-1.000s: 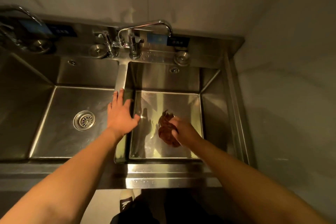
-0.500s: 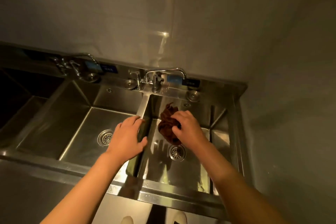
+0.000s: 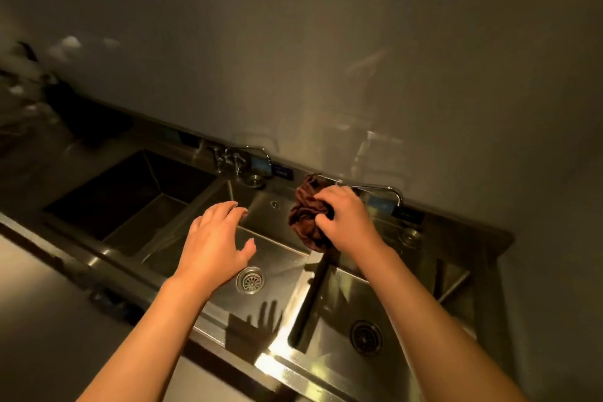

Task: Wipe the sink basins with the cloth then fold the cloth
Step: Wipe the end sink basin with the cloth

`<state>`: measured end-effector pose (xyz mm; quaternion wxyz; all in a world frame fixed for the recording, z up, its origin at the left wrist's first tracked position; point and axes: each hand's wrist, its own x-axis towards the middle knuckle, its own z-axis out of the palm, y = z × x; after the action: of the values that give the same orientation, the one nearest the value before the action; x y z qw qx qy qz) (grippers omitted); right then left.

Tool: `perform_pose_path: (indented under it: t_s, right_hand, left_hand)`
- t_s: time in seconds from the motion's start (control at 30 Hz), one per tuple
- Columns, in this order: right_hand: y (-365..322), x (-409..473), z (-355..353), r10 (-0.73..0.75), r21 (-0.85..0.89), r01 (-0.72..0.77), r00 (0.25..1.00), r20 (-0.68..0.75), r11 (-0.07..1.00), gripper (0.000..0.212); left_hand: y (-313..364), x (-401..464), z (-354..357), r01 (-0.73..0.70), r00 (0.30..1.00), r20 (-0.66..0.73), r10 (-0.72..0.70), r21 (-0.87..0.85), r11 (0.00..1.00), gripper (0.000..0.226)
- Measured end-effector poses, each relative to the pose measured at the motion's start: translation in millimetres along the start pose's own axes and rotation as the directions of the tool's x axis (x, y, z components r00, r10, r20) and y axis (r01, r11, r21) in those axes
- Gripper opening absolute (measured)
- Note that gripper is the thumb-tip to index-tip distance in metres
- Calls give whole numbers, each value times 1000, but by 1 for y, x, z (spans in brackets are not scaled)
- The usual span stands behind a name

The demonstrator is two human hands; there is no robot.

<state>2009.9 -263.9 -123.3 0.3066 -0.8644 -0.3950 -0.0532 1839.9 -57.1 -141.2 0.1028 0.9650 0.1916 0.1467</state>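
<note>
1. The right hand (image 3: 346,222), right of the frame's centre, is clenched around a bunched dark brown cloth (image 3: 306,212); the fingers curl over the wad from above and the cloth bulges out to the hand's left and upward.
2. The cloth sits in the air just in front of the sink's back ledge, above the divider (image 3: 310,297) between the middle basin (image 3: 280,258) and the right basin (image 3: 385,300). Whether it touches the ledge or the metal behind it cannot be told.
3. The left hand (image 3: 217,241), left of centre, hovers over the middle basin with fingers spread and relaxed, holding nothing. Its shadow, fingers splayed, falls on the basin's front wall lower in the frame.
4. A round steel drain strainer (image 3: 250,280) lies in the middle basin's floor, just right of the left wrist. A darker drain (image 3: 366,336) sits in the right basin's floor, toward the lower right.
5. A third, left basin (image 3: 137,196) lies in shadow at the centre left of the frame, well apart from both hands.
6. A tap (image 3: 241,157) stands on the back ledge above the left and middle basins; a second curved spout (image 3: 388,191) shows just right of the right hand.
7. Small blue labels (image 3: 261,166) are fixed along the back ledge near the taps; their text is too small to read.
8. A plain pale wall (image 3: 326,42) fills the upper half of the frame.
</note>
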Motion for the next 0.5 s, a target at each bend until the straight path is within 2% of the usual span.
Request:
perform_pose_path:
  t_s: [0.17, 0.5]
  right_hand:
    - [-67, 33, 9, -68, -48, 66, 997, -36, 997, 38]
    - [-209, 100, 65, -171, -59, 165, 978, -122, 984, 35]
  left_hand:
    - [-61, 1, -43, 34, 995, -95, -34, 1, 999, 65]
    - [-197, 1, -120, 52, 980, -188, -64, -70, 996, 58]
